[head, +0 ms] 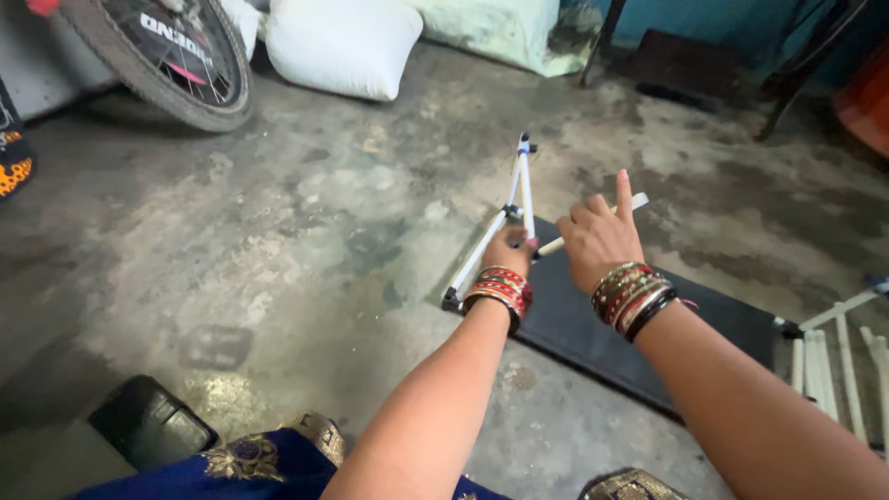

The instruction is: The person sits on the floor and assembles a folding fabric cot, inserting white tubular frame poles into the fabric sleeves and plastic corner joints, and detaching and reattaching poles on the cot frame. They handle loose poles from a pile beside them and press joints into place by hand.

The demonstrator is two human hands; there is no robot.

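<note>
Rough, stained concrete floor fills the head view, mottled grey and damp-looking in patches. At eleven o'clock a bicycle wheel leans into the frame, and at twelve o'clock white stuffed sacks lie against the far wall. A dark chair leg stands at one o'clock before a teal wall. At eight o'clock a black shoe-like object sits near blue cloth with gold embroidery, which covers the person's lap at six o'clock.

Near the centre, both arms stretch forward over a black flat panel lying on the floor. The left hand, wrist stacked with red bangles, is clenched around the joint of a folding frame of white rods; two rods run from the grip toward twelve o'clock and meet at a small blue-tipped hinge, while another runs down toward seven o'clock to the panel's corner. Holding at the joint seems to keep the rods lifted and steady.

The right hand, wearing mixed bangles, is loosely curled with the index finger raised; a white rod passes under it toward two o'clock, but whether the fingers grip it cannot be told. More white rods lie at four o'clock.
</note>
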